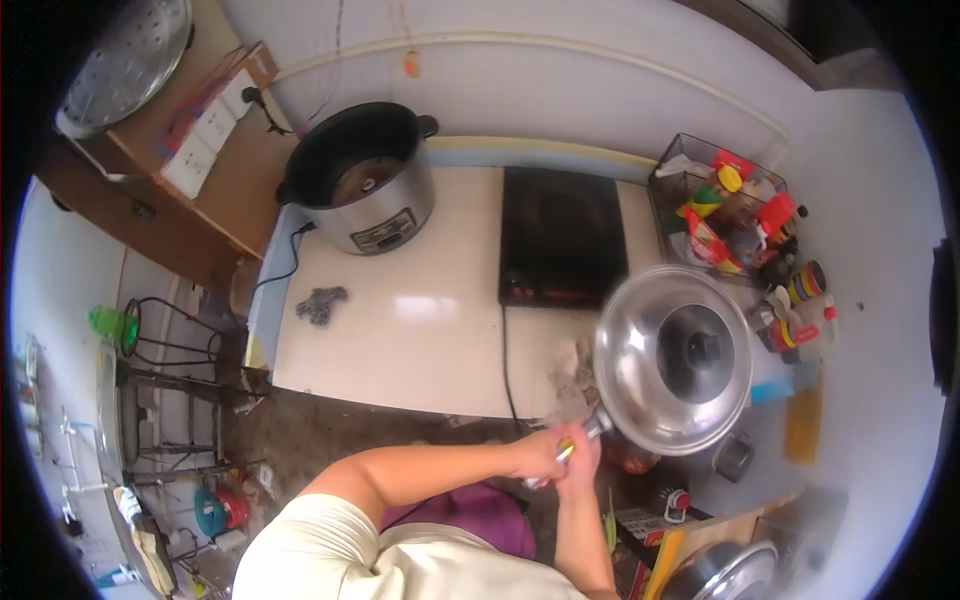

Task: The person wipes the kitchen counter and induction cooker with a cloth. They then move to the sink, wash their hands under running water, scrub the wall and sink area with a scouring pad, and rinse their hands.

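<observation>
- The left hand (536, 456) and the right hand (584, 462) both grasp the handle (599, 422) of one lidded pan (628, 385); their fingers are blurred.
- This pan is at the right front of the bench (400, 350); the lid hides its inside.
- One grey wad (572, 378), partly covered, is unclear to me.
- One cooker (400, 205), one cooktop (560, 230), one scourer (321, 305).
- One basket (658, 190); its overlapping bottles cannot be counted.
</observation>
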`<state>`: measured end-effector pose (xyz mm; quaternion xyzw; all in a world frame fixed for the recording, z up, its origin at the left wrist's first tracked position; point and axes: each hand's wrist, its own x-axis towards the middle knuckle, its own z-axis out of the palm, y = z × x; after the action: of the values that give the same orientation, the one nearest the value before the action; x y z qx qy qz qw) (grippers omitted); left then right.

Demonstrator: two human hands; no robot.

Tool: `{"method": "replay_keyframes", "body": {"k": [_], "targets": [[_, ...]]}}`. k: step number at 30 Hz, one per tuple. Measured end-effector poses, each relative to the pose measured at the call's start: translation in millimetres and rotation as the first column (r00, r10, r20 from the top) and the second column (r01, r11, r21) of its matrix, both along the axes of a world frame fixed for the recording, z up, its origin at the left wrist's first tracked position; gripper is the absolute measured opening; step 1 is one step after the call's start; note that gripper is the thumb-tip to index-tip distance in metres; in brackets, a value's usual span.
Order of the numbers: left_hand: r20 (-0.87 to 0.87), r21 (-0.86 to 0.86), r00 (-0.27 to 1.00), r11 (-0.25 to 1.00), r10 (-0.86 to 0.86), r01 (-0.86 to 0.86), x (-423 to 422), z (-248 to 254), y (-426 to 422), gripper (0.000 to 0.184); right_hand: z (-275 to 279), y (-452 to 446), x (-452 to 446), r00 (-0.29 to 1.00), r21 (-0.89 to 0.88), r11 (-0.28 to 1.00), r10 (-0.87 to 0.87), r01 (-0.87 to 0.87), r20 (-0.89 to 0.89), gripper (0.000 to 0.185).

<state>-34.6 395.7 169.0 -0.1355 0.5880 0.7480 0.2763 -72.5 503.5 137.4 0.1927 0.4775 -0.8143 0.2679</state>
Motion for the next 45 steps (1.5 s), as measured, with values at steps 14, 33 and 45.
{"method": "replay_keyframes", "body": {"k": [14,33,45], "targets": [[0.121,0.019,0.852,0.857,0.509,-0.515,225.2,32.5,-90.1,0.014,21.2,-122.2,174.1,0.802,-0.211,0.804,0.586,-0.556,0.116,0.018],[0.188,-0.097,0.546,0.568,0.817,-0.817,342.4,-29.2,-183.8,0.026,-24.0,-255.6,256.1,0.342,0.068,0.351,0.933,-0.934,-0.117,0.036],[-0.454,-0.886,0.888,0.071,0.077,-0.459,263.6,44.7,-200.1,0.048,-53.5,-70.6,-11.0,0.277,0.816,0.338,0.821,0.469,-0.5,0.036]]}}
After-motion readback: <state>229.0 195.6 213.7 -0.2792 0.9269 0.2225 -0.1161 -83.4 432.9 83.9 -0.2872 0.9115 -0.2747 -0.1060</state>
